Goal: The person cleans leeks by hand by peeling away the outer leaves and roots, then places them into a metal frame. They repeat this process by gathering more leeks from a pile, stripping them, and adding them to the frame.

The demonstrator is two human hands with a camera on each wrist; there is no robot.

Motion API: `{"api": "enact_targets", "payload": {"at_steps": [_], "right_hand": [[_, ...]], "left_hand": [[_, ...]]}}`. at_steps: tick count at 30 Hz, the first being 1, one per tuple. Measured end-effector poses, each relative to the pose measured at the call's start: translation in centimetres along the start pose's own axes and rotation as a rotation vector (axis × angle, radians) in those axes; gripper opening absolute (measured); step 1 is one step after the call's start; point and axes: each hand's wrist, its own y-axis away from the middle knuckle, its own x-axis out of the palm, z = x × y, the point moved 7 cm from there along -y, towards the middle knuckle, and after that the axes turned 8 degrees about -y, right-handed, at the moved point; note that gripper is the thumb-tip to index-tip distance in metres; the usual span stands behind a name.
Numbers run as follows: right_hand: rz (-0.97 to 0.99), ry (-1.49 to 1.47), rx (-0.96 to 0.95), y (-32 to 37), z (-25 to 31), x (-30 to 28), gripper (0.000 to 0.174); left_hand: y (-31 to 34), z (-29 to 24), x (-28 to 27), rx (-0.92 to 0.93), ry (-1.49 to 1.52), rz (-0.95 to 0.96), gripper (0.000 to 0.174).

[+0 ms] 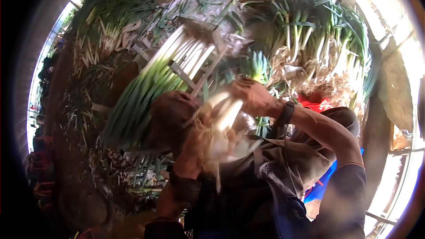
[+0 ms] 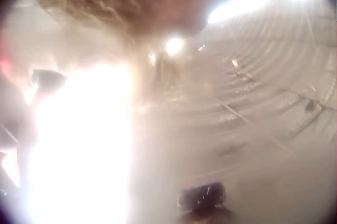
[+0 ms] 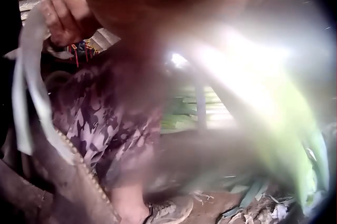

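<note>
In the head view my right hand [image 1: 256, 97] grips a leek [image 1: 228, 115] by its white shaft, roots toward my body. The leek's green leaves [image 3: 303, 155] hang at the right of the right wrist view, partly washed out by glare. My left hand [image 1: 190, 148] is blurred beside the root end. In the right wrist view its curled fingers [image 3: 60, 11] hold a pale peeled leaf strip [image 3: 34, 77] that dangles down. Glare and blur hide most of the left wrist view.
Leeks lie side by side in a wooden crate [image 1: 177, 66] ahead. Rooted, untrimmed leeks [image 1: 323, 48] are heaped at the right, and another pile [image 1: 106, 22] is at the far left. Leaf scraps [image 1: 84, 119] litter the ground. An apron [image 1: 287, 150] covers my lap.
</note>
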Motion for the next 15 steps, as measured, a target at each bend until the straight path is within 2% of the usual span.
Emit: {"api": "enact_targets", "payload": {"at_steps": [1, 2, 3, 4, 5, 6, 8, 10, 11, 12, 13, 14, 15], "right_hand": [[-0.129, 0.069, -0.092, -0.3, 0.8, -1.1, 0.044], [-0.122, 0.089, -0.006, -0.4, -0.8, -0.2, 0.039], [-0.075, 0.014, 0.062, -0.9, -1.1, -0.3, 0.045], [-0.029, -0.059, 0.131, -1.4, -1.4, -0.5, 0.052], [-0.004, -0.053, 0.203, -1.6, -2.8, -0.3, 0.044], [-0.092, -0.053, 0.158, -1.8, -2.8, -1.3, 0.043], [-0.128, -0.025, 0.103, -2.6, -4.4, -1.7, 0.044], [-0.410, -0.035, 0.040, -2.7, -4.7, -6.7, 0.057], [-0.351, -0.136, 0.546, -2.6, -6.3, -8.8, 0.058], [-0.463, -0.303, 0.392, -3.0, -7.6, -11.0, 0.055], [-0.540, -0.464, 0.339, -3.2, -6.7, -13.5, 0.050], [-0.626, -0.411, 0.308, -3.1, -5.5, -15.9, 0.038], [-0.543, -0.354, 0.319, -3.4, -4.8, -17.8, 0.039]], "left_hand": [[0.5, 1.1, -2.1, 0.037, 0.084, 0.001, 0.067], [0.7, 1.9, -4.2, 0.075, 0.167, 0.008, 0.060], [1.5, 0.4, -2.8, 0.087, 0.155, 0.005, 0.060], [2.8, -2.4, -0.5, 0.148, 0.002, -0.127, 0.052], [4.3, -4.9, 1.6, 0.204, -0.150, -0.256, 0.045], [5.6, -6.9, 3.3, 0.305, -0.284, -0.322, 0.039], [9.5, -8.8, 6.0, 0.411, -0.438, -0.353, 0.043], [14.4, -11.1, 9.1, 0.705, -0.482, -0.133, 0.041], [16.3, -11.7, 10.0, 0.746, -0.437, -0.205, 0.042], [16.6, -11.9, 9.1, 0.761, -0.432, -0.206, 0.042], [15.3, -10.4, 7.6, 0.484, -0.659, -0.195, 0.043], [14.0, -8.4, 5.8, 0.196, -0.876, -0.175, 0.045], [10.9, -6.4, 5.7, -0.009, -1.225, 0.016, 0.054]]}}
